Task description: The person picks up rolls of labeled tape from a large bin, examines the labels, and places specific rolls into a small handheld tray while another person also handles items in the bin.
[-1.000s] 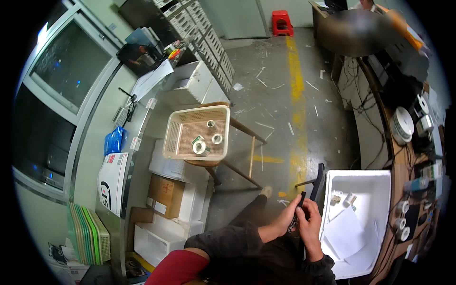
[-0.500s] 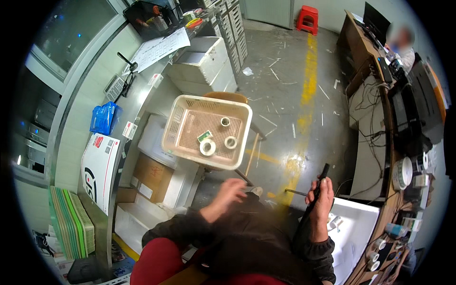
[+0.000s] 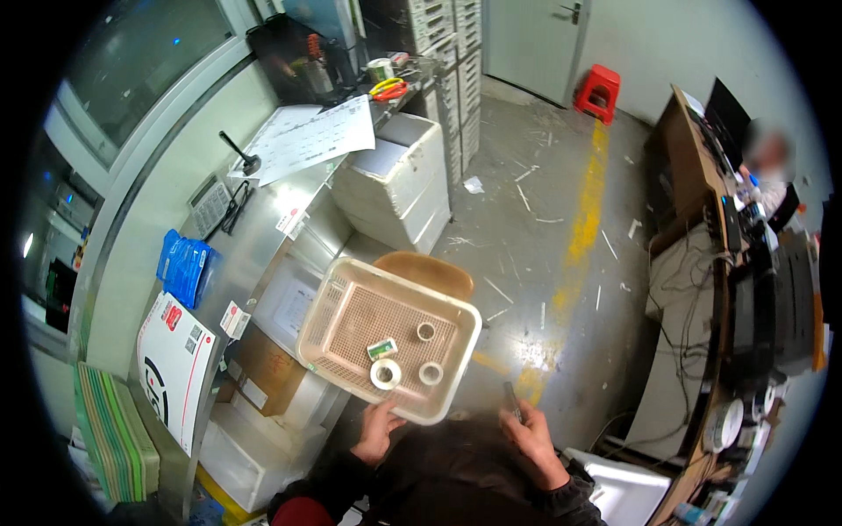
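A beige plastic basket (image 3: 320, 329) with a perforated floor sits in front of me on a brown stool (image 3: 430, 270). Inside it lie a larger white roll (image 3: 385, 374), two smaller rings (image 3: 425, 331) and a small green-and-white box (image 3: 382, 349). My left hand (image 3: 377, 434) is at the basket's near rim, fingers parted; whether they touch the rim is hard to see. To the right of the basket, my right hand (image 3: 531, 438) is closed around a dark stick-like thing (image 3: 511, 399), its tip pointing up and away from me.
On the left, a metal bench (image 3: 250, 250) holds a calculator (image 3: 210, 206), a blue packet (image 3: 184, 267) and paper sheets. White boxes (image 3: 395, 188) stand below it. A red stool (image 3: 598, 92) is by the far door. A person (image 3: 767, 171) sits at the right-hand desk.
The view has shifted, so the basket appears lower. My left hand has come to the basket's near rim. My right hand has moved inward, still with the dark stick-like thing.
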Action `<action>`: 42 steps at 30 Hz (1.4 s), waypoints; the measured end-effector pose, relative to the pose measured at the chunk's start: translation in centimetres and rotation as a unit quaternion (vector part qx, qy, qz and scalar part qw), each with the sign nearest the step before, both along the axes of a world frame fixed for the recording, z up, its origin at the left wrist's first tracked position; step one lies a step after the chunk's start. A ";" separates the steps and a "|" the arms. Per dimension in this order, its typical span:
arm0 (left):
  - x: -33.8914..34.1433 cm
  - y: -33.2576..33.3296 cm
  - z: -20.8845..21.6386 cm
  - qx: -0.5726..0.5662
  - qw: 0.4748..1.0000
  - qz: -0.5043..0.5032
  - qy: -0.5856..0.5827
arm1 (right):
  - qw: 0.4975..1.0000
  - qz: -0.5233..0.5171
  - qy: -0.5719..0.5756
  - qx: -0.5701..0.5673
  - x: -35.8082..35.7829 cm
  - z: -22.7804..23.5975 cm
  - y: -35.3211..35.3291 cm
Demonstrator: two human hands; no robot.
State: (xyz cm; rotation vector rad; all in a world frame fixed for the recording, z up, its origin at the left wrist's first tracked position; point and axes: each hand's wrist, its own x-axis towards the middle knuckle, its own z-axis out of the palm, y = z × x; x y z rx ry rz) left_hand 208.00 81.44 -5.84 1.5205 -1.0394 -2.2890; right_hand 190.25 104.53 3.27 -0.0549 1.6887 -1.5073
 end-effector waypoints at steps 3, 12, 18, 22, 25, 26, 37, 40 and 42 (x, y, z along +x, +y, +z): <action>-1.1 0.9 -0.3 -0.047 0.990 0.130 0.003 | 0.999 0.027 -0.025 -0.004 -3.8 -0.7 -0.6; -8.8 5.7 4.2 -0.096 0.954 0.272 -0.079 | 0.988 0.152 0.018 -0.006 -19.5 -2.5 -1.9; -16.3 8.7 7.9 -0.092 0.944 0.313 -0.056 | 0.991 0.116 0.056 0.026 -33.0 -4.4 1.1; -21.6 9.1 13.5 -0.081 0.938 0.335 0.033 | 0.992 0.104 0.068 0.022 -39.7 -4.6 1.4; -24.9 7.9 18.5 -0.061 0.930 0.355 0.069 | 0.989 0.124 0.074 0.008 -43.0 -5.0 0.3; -25.5 7.3 19.8 -0.051 0.927 0.363 0.086 | 0.987 0.134 0.090 0.001 -43.7 -5.1 -0.2; -24.4 -3.0 25.6 -0.251 0.859 0.442 0.069 | 0.968 0.249 0.021 0.008 -45.9 -6.6 -6.2; -23.3 -6.6 24.8 -0.252 0.849 0.460 0.068 | 0.965 0.263 0.022 0.014 -47.4 -6.2 -7.8; -23.3 -8.5 24.0 -0.251 0.844 0.470 0.059 | 0.965 0.261 0.014 0.018 -48.8 -6.0 -8.8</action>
